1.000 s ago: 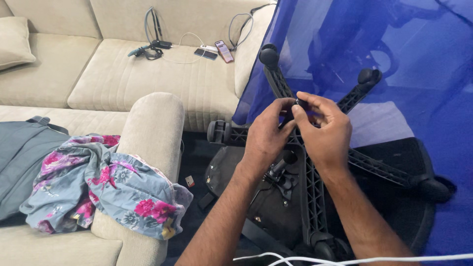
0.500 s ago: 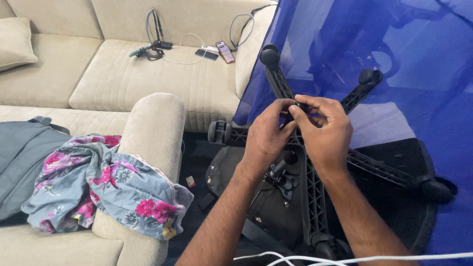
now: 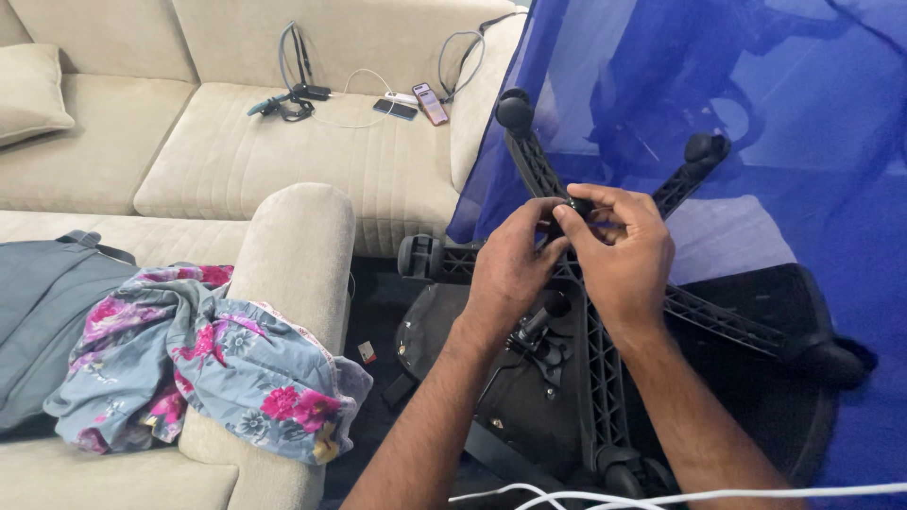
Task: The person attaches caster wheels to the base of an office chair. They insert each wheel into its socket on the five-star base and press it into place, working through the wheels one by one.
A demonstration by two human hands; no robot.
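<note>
Fingers (image 3: 567, 227) of both hands were pinched together on the hub of an overturned black chair base (image 3: 595, 378), the left hand (image 3: 510, 269) and right hand (image 3: 619, 250) touching; what was gripped between them was hidden, possibly a small part. Nearer, a white cable (image 3: 661, 496) was seen. Leftward, floral cloth (image 3: 208, 359) was draped over the sofa arm (image 3: 302, 236). Farther off, phones (image 3: 416, 104) lay on the cushion.

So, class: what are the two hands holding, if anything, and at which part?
Both the left hand and the right hand pinch the centre hub of the upturned black chair base, where its spokes meet. Whether a small separate part sits in that grip cannot be told.
</note>
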